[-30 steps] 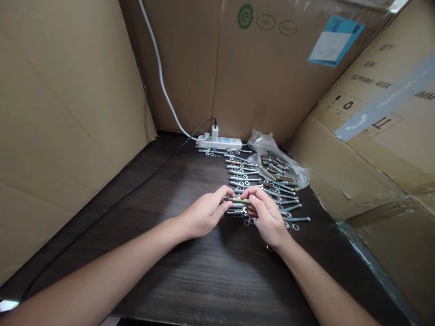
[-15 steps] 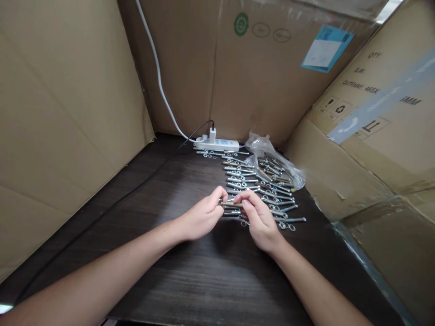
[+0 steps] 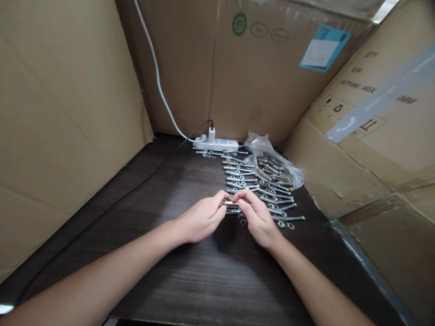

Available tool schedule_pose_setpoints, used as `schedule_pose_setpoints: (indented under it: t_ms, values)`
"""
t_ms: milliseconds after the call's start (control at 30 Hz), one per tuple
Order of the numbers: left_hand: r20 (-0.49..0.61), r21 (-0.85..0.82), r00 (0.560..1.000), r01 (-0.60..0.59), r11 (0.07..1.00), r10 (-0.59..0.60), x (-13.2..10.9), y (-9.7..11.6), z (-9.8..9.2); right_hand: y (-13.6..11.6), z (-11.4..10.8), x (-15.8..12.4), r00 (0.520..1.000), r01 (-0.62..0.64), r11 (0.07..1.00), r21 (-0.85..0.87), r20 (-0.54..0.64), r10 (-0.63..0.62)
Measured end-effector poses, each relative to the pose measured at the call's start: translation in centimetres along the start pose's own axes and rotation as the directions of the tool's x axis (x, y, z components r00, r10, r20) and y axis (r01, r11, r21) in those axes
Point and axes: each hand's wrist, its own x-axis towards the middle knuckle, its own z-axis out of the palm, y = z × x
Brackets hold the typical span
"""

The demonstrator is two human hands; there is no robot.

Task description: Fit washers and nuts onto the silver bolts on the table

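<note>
Between my hands, just above the table, lies a thin brass-coloured bolt (image 3: 231, 203), held roughly level. My left hand (image 3: 203, 218) is closed, thumb and forefinger pinching the bolt's left end; those fingertips hide what sits on that end. From the other side my right hand (image 3: 261, 222) is closed on the bolt's right part, its thumb and forefinger covering it. Beyond and beside the hands lie rows of silvery bolts (image 3: 242, 180) with loose washers and nuts. One flat washer (image 3: 291, 226) lies to the right of my right hand.
A clear plastic bag (image 3: 261, 144) with more brass-coloured bolts (image 3: 272, 167) lies at the back right. Behind the rows stands a white power strip (image 3: 220, 144) with a plug and cables. A black cable (image 3: 136, 185) crosses the dark table (image 3: 190, 285). Large cardboard boxes (image 3: 180, 59) wall three sides.
My left fingers have moved slightly right along the bolt, closer to my right fingertips, and less of it shows between them. The view has shifted slightly.
</note>
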Motion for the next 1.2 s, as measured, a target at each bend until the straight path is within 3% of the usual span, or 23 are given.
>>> schedule_pose_setpoints:
  t_ms: [333, 600, 733, 833, 900, 1000, 1100, 1200]
  values:
    - [-0.034, -0.179, 0.988, -0.153, 0.972, 0.149, 0.0, 0.0, 0.1, -0.2, 0.5, 0.0, 0.991, 0.022, 0.996, -0.086, 0.134, -0.011]
    - [-0.116, -0.160, 0.990, -0.104, 0.982, 0.086, 0.3, -0.1, 0.0, -0.6, -0.1, 0.2, 0.993, 0.057, 0.984, -0.170, 0.115, -0.038]
    - [-0.163, -0.283, 0.986, -0.002, 0.959, -0.046, 0.5, 0.1, 0.0, -0.5, -1.7, 0.8, 0.996, 0.073, 0.965, -0.250, -0.035, -0.084]
    - [-0.026, -0.439, 0.989, 0.120, 0.891, -0.146, 0.7, 0.1, 0.4, 0.4, -3.4, 1.5, 0.967, 0.044, 0.963, -0.265, -0.232, -0.108]
    - [0.070, -0.472, 0.986, 0.167, 0.866, -0.152, 0.6, 0.1, 0.8, 1.1, -4.2, 1.9, 0.940, 0.036, 0.973, -0.228, -0.323, -0.111]
    - [0.136, -0.375, 0.987, 0.127, 0.918, -0.081, 0.4, 0.4, 1.6, 2.1, -4.8, 2.2, 0.935, 0.040, 0.983, -0.179, -0.339, -0.100]
    - [0.161, -0.144, 0.986, -0.028, 0.989, 0.051, 0.3, 1.4, 2.4, 2.3, -4.5, 2.2, 0.960, 0.035, 0.981, -0.190, -0.268, -0.086]
    - [0.255, 0.090, 0.961, -0.134, 0.987, 0.107, 0.6, 2.8, 3.8, 2.1, -4.2, 2.1, 0.971, 0.041, 0.977, -0.210, -0.221, -0.088]
